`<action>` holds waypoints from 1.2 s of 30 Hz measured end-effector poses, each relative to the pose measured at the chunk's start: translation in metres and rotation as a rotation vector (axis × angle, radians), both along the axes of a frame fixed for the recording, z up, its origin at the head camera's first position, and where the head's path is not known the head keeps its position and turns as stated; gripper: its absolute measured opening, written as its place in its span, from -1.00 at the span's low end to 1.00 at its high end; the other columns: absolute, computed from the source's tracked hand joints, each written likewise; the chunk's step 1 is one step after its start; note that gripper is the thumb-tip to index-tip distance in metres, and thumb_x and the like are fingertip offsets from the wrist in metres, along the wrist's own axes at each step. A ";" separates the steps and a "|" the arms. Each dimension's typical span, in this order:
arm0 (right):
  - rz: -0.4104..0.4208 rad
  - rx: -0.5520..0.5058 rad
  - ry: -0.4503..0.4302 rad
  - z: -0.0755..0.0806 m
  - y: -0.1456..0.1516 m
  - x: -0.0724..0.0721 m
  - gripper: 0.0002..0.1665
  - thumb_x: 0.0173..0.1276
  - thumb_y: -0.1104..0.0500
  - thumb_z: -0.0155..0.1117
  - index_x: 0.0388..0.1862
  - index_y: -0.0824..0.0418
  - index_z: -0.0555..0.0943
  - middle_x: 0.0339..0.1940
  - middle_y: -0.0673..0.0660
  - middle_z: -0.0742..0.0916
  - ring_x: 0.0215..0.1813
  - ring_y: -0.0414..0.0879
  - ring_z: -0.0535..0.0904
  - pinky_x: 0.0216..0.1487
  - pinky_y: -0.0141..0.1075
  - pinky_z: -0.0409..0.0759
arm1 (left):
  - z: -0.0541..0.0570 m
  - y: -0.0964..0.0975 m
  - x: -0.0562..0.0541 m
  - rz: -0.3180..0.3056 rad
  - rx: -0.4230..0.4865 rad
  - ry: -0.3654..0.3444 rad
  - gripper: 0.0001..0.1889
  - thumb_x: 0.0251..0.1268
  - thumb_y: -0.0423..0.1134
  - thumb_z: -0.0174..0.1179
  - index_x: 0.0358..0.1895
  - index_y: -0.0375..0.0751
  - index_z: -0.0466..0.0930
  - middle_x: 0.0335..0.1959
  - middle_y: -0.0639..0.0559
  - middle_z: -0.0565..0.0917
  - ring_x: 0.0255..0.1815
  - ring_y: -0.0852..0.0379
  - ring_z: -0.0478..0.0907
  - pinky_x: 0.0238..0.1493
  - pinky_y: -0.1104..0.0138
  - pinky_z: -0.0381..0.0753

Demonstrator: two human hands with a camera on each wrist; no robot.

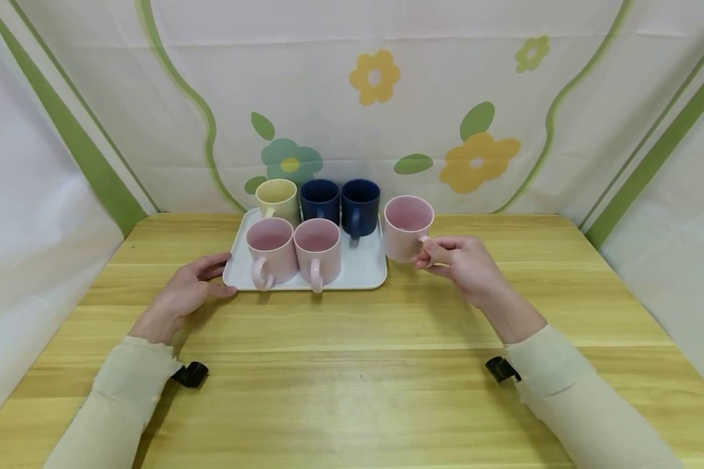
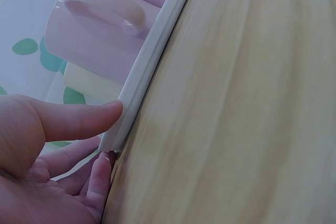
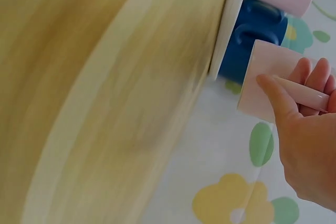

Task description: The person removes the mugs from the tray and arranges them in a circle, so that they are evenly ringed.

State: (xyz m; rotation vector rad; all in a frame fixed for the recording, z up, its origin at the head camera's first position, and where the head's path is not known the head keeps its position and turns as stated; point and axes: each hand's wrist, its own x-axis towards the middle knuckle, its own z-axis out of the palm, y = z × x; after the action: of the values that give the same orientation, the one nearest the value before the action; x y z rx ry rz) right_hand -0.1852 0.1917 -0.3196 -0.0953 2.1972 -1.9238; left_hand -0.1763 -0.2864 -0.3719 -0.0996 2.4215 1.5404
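A: Where is the mug in hand?

B: The held pink mug (image 1: 400, 242) is just beside the right end of the white tray (image 1: 360, 279), clear of the surface (image 1: 352, 391). The right grip (image 1: 462, 264) has its fingers curled round the handle (image 3: 304, 96)

A: Only the handle?

B: That's all I see it grasping, so tilting is my first worry: the body hangs to one side, and a slack hold could let it roll

A: And the left grip (image 1: 188, 286)?

B: It holds the tray's near left corner between thumb and fingers. If that corner is tugged or tipped up, the five mugs standing on the tray could slide and clink together

A: Which neighbour is most exposed?

B: The right-hand blue mug (image 1: 369, 212), I think. It stands nearest, its own handle jutting toward the front, so a careless sideways swing could knock it into the other blue mug (image 1: 320, 202)

A: Anything at the front?

B: The right front pink mug (image 1: 330, 264) could take a bump if the swing carries too far left, and pass it on to the left front pink mug (image 1: 283, 264) beside it. Coming in too low, the held one could also strike the tray's rim and jolt everything
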 end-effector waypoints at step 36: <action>-0.180 -0.253 -0.054 -0.013 0.065 -0.046 -0.80 0.63 0.22 0.19 -0.15 0.22 0.74 -0.20 -0.03 0.80 -0.14 -0.25 0.76 0.09 -0.43 0.72 | 0.000 0.000 0.000 0.001 -0.001 0.010 -0.08 0.38 -0.39 0.37 0.73 -0.22 0.06 0.66 -0.37 0.26 0.69 -0.28 0.15 0.62 -0.13 0.16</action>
State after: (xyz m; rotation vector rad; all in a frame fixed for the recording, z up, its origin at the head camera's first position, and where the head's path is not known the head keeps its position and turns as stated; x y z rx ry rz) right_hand -0.2314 0.2565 -0.3329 0.1166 1.9779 -2.2666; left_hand -0.1763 -0.2864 -0.3716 -0.0930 2.4301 1.5434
